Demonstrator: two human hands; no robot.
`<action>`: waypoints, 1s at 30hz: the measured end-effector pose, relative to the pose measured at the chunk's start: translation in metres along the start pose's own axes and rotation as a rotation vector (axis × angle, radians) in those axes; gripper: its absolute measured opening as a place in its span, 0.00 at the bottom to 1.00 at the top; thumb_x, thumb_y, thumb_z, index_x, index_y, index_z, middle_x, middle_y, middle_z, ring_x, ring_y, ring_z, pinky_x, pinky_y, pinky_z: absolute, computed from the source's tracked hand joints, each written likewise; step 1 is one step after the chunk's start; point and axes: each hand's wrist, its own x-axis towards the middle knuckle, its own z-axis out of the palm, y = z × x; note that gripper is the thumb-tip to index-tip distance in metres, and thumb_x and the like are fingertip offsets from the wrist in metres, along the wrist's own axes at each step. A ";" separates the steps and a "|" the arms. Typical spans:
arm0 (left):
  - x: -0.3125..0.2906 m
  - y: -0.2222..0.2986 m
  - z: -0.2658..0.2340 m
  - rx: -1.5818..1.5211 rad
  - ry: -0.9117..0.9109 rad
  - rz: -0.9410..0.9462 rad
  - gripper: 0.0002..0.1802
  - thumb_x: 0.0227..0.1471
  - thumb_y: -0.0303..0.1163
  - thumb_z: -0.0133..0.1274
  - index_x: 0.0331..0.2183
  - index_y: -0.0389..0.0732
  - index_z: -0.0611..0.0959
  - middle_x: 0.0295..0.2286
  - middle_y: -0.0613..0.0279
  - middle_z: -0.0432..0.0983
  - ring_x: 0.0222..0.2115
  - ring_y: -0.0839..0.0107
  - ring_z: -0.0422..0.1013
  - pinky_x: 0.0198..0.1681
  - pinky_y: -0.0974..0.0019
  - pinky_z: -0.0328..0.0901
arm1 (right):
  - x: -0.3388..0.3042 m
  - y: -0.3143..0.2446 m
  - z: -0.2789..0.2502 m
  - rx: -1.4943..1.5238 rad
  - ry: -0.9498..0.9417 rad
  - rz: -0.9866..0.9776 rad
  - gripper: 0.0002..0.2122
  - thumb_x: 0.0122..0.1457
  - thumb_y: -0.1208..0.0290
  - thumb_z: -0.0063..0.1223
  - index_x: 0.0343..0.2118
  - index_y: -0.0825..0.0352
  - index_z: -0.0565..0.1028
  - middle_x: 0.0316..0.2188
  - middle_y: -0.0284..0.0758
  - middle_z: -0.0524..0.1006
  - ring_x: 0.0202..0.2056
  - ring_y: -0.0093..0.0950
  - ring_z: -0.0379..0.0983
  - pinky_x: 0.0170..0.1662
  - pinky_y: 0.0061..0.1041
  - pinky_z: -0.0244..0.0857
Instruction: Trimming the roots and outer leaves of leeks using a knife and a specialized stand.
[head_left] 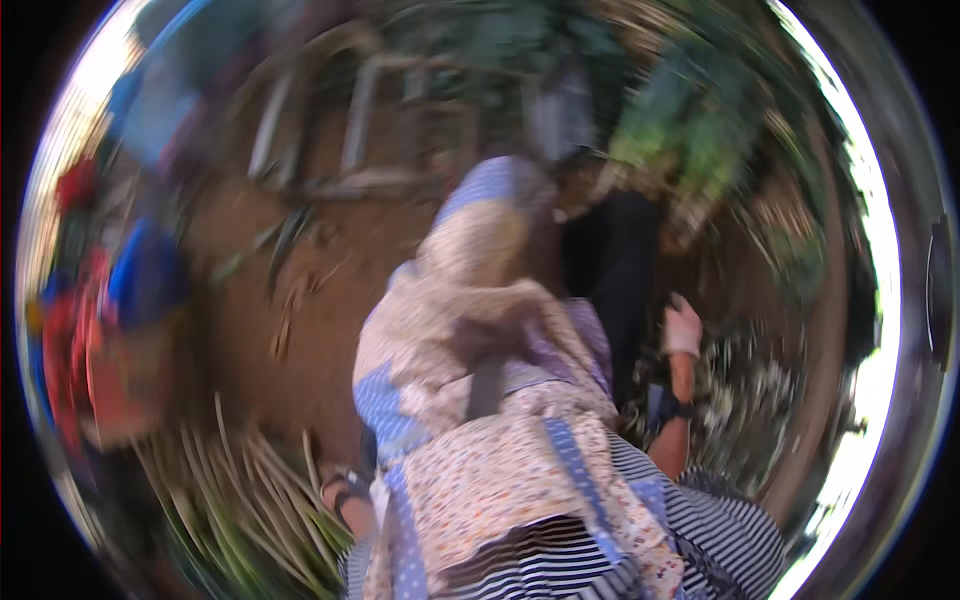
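Observation:
Motion blurs the whole picture. My right hand (683, 328), pale as if gloved, is on the right beside my black-clad leg (612, 260). Its fingers look closed, and a small dark thing that I cannot make out shows at their tips. A dark band (672, 408) circles that wrist. Low on the left, my left hand (345, 492) is against a bundle of long pale stalks with green leaves (240, 490). Something dark lies across it, and its fingers are too smeared to read. Patchwork cloth (500, 450) with flower prints and blue dotted patches covers my lap.
Brown bare ground (260, 350) spreads ahead. A pale frame (360, 120) lies at the far side. Leafy green stalks (690, 110) are heaped at the far right, with scattered plant scraps (745, 400) nearer. Red and blue things (110, 340) stand at the left edge.

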 end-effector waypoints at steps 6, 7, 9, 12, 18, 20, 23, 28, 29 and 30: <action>0.069 0.326 0.250 1.094 0.557 0.694 0.11 0.51 0.36 0.50 0.35 0.41 0.77 0.23 0.64 0.72 0.25 0.69 0.68 0.31 0.65 0.64 | -0.014 0.027 0.002 -0.091 0.006 0.176 0.15 0.50 0.66 0.49 0.41 0.63 0.75 0.35 0.42 0.77 0.39 0.40 0.73 0.41 0.29 0.67; 0.108 0.299 0.281 1.174 0.335 0.559 0.09 0.53 0.36 0.48 0.33 0.43 0.77 0.24 0.64 0.72 0.24 0.69 0.69 0.30 0.67 0.65 | -0.018 0.032 0.002 0.004 0.000 0.214 0.14 0.51 0.65 0.49 0.40 0.63 0.75 0.33 0.41 0.78 0.36 0.38 0.75 0.38 0.28 0.68; 0.117 0.175 0.335 1.252 0.269 0.460 0.14 0.57 0.39 0.40 0.38 0.43 0.75 0.30 0.65 0.71 0.31 0.70 0.67 0.38 0.67 0.63 | -0.017 0.063 0.002 0.132 -0.020 0.364 0.14 0.51 0.65 0.50 0.40 0.63 0.75 0.32 0.40 0.78 0.33 0.34 0.76 0.37 0.26 0.68; 0.194 -0.028 0.402 1.241 0.032 0.189 0.17 0.55 0.49 0.44 0.28 0.45 0.73 0.20 0.68 0.68 0.19 0.72 0.63 0.24 0.69 0.62 | 0.003 0.140 0.044 0.340 -0.032 0.384 0.11 0.51 0.69 0.51 0.38 0.64 0.76 0.30 0.36 0.78 0.27 0.25 0.76 0.31 0.21 0.69; 0.161 -0.313 0.397 1.208 -0.398 -0.370 0.19 0.52 0.48 0.52 0.21 0.43 0.76 0.19 0.61 0.73 0.18 0.70 0.69 0.20 0.69 0.63 | 0.109 0.136 0.107 0.375 0.011 0.127 0.13 0.48 0.69 0.52 0.39 0.63 0.75 0.33 0.37 0.77 0.29 0.29 0.76 0.31 0.26 0.68; 0.153 -0.375 0.359 1.129 -0.481 -0.660 0.18 0.52 0.48 0.51 0.25 0.42 0.77 0.20 0.62 0.74 0.18 0.72 0.70 0.20 0.70 0.63 | 0.160 0.118 0.120 0.369 -0.059 0.140 0.14 0.49 0.67 0.52 0.41 0.62 0.74 0.38 0.40 0.77 0.36 0.35 0.74 0.36 0.27 0.67; 0.157 -0.421 0.292 1.291 -0.384 -0.705 0.18 0.52 0.47 0.51 0.28 0.41 0.76 0.18 0.63 0.73 0.17 0.73 0.69 0.19 0.70 0.63 | 0.220 0.054 0.136 0.089 -0.155 0.234 0.12 0.55 0.69 0.43 0.41 0.62 0.75 0.46 0.42 0.71 0.48 0.35 0.67 0.48 0.27 0.64; 0.114 -0.485 0.241 1.373 -0.029 -1.039 0.12 0.50 0.37 0.56 0.29 0.38 0.74 0.17 0.65 0.71 0.15 0.76 0.67 0.18 0.72 0.60 | 0.303 0.185 0.152 0.832 -0.004 0.573 0.22 0.49 0.54 0.55 0.45 0.59 0.69 0.43 0.44 0.74 0.43 0.47 0.70 0.41 0.40 0.65; 0.123 -0.486 0.240 1.382 -0.008 -1.030 0.09 0.50 0.32 0.57 0.28 0.38 0.75 0.17 0.66 0.71 0.17 0.77 0.67 0.19 0.73 0.62 | 0.311 0.169 0.184 0.870 -0.046 0.581 0.22 0.49 0.54 0.55 0.45 0.59 0.69 0.43 0.44 0.74 0.43 0.47 0.70 0.41 0.40 0.65; 0.129 -0.484 0.243 1.361 -0.143 -1.047 0.07 0.51 0.30 0.55 0.29 0.39 0.75 0.18 0.67 0.71 0.19 0.76 0.68 0.21 0.73 0.63 | 0.320 0.141 0.209 0.674 -0.055 0.594 0.22 0.49 0.54 0.55 0.45 0.60 0.68 0.43 0.44 0.74 0.43 0.46 0.70 0.41 0.41 0.65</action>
